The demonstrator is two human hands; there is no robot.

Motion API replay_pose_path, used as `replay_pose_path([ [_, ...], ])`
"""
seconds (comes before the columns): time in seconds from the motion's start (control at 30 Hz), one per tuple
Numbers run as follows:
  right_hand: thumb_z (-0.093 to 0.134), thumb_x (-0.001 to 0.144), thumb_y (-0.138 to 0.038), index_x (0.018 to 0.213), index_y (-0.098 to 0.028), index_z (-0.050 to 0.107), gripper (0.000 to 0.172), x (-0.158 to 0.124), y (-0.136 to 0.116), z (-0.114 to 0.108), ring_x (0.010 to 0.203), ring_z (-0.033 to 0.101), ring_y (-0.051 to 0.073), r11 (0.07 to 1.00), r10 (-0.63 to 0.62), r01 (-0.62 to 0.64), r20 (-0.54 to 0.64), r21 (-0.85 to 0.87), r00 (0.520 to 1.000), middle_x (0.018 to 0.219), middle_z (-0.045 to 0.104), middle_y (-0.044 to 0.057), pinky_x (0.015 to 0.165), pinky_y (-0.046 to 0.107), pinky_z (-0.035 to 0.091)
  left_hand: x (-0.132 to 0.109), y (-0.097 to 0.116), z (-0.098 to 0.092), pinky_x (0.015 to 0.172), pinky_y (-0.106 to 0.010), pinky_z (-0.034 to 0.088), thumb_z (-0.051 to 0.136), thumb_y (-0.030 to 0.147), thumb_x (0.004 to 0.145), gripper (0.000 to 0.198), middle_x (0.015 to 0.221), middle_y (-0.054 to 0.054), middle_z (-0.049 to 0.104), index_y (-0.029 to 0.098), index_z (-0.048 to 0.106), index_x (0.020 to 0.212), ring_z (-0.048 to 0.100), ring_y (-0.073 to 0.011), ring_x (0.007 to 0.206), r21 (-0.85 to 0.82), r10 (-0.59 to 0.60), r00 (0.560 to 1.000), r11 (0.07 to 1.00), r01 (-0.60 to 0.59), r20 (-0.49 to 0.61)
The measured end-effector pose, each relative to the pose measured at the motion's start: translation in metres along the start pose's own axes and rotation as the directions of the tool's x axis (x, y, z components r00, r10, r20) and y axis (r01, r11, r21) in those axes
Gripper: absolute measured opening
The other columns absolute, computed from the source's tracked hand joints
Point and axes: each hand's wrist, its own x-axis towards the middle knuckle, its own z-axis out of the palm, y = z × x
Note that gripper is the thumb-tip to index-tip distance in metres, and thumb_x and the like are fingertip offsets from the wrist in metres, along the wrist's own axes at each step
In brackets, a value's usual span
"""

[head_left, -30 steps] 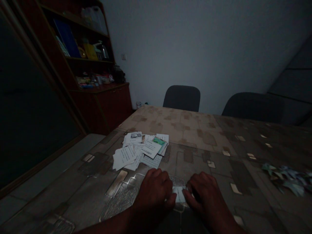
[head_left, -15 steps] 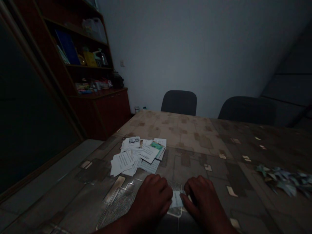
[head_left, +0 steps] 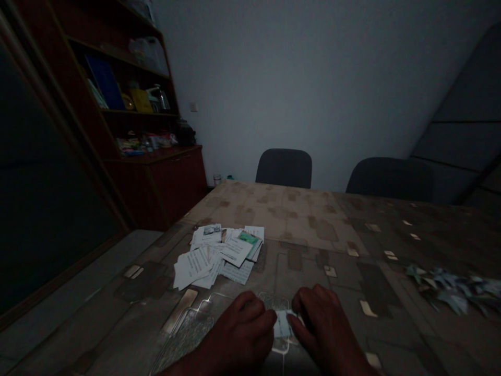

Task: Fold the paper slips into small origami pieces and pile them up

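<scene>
Both my hands rest on the patterned table (head_left: 305, 219) near its front edge. My left hand (head_left: 240, 334) and my right hand (head_left: 324, 329) have curled fingers that pinch a small pale piece of paper (head_left: 282, 324) between them, pressing it on the tabletop. A loose pile of white printed paper slips (head_left: 217, 253) lies a little beyond my left hand. The room is dim.
A heap of small greenish folded paper pieces (head_left: 454, 287) lies at the table's right. Two dark chairs (head_left: 284, 168) (head_left: 389, 180) stand at the far side. A wooden shelf cabinet (head_left: 144, 146) with bottles and books is at the left.
The view has tilted up slightly, so hands and table sit lower in the picture. Both hands stay closed on the small paper, drawn a bit closer together.
</scene>
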Motion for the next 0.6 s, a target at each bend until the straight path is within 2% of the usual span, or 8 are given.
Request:
replay_pose_path([
  [0.13,0.071,0.071,-0.006,0.071,-0.021,0.054,0.023,0.002,-0.002,0.001,0.068,0.051,0.019,1.000,-0.012,0.012,0.016,-0.006,1.000,0.069,0.058,-0.003,0.068,0.031,0.032,-0.004,0.000,0.005,0.066,-0.030,0.037,0.050,0.007,0.089,0.021,0.066,0.000,0.052,0.018,0.052,0.071,0.045,-0.0156,0.065,0.078,0.071,0.997,0.994,-0.071,0.008],
  [0.23,0.070,0.076,-0.009,0.073,-0.021,0.055,0.019,0.001,-0.001,-0.003,0.070,0.051,0.019,0.999,-0.034,0.034,0.006,0.008,0.999,0.072,0.059,-0.002,0.070,0.032,0.033,-0.004,-0.001,0.006,0.065,-0.030,0.036,0.053,0.011,0.090,0.015,0.065,0.001,0.053,0.018,0.056,0.077,0.044,-0.0157,0.064,0.122,0.123,0.992,0.985,-0.122,-0.006],
  [0.33,0.062,0.086,-0.012,0.080,-0.020,0.057,0.011,0.000,0.000,-0.012,0.071,0.052,0.018,0.982,-0.181,0.181,0.001,0.046,0.983,0.074,0.061,0.000,0.070,0.032,0.035,-0.004,0.000,0.004,0.070,-0.031,0.039,0.057,0.015,0.091,0.009,0.065,0.002,0.055,0.020,0.058,0.083,0.044,-0.0149,0.063,0.117,0.131,0.991,0.985,-0.129,-0.010],
  [0.4,0.055,0.091,-0.015,0.089,-0.021,0.061,0.009,-0.001,-0.001,-0.017,0.072,0.052,0.019,0.932,-0.363,0.363,-0.003,0.015,0.932,0.076,0.063,0.002,0.068,0.032,0.035,-0.004,0.001,0.002,0.069,-0.030,0.040,0.060,0.018,0.090,0.012,0.065,0.002,0.054,0.020,0.056,0.079,0.046,-0.0146,0.063,0.091,0.060,0.998,0.994,-0.060,0.002],
  [0.47,0.049,0.096,-0.018,0.091,-0.022,0.064,0.016,-0.001,-0.002,-0.017,0.068,0.052,0.018,0.858,-0.512,0.510,-0.017,-0.062,0.859,0.073,0.064,0.002,0.066,0.032,0.035,-0.005,0.002,0.001,0.067,-0.028,0.041,0.064,0.022,0.088,0.018,0.065,0.002,0.054,0.020,0.053,0.073,0.048,-0.0146,0.066,0.046,-0.031,0.999,0.999,0.030,0.026],
  [0.53,0.045,0.099,-0.021,0.086,-0.022,0.066,0.025,-0.001,-0.004,-0.015,0.065,0.051,0.017,0.808,-0.582,0.575,-0.022,-0.128,0.813,0.068,0.064,0.001,0.068,0.033,0.036,-0.005,0.003,0.001,0.066,-0.026,0.042,0.066,0.024,0.086,0.021,0.066,0.002,0.054,0.020,0.051,0.072,0.051,-0.0148,0.069,0.006,-0.090,0.995,0.996,0.090,0.041],
  [0.6,0.041,0.101,-0.021,0.082,-0.022,0.066,0.031,-0.001,-0.004,-0.012,0.063,0.051,0.016,0.798,-0.592,0.583,-0.015,-0.152,0.806,0.064,0.063,0.000,0.070,0.035,0.037,-0.006,0.003,0.003,0.070,-0.027,0.044,0.065,0.024,0.088,0.019,0.068,0.002,0.054,0.021,0.053,0.074,0.052,-0.0149,0.071,0.004,-0.092,0.995,0.996,0.092,0.042],
])
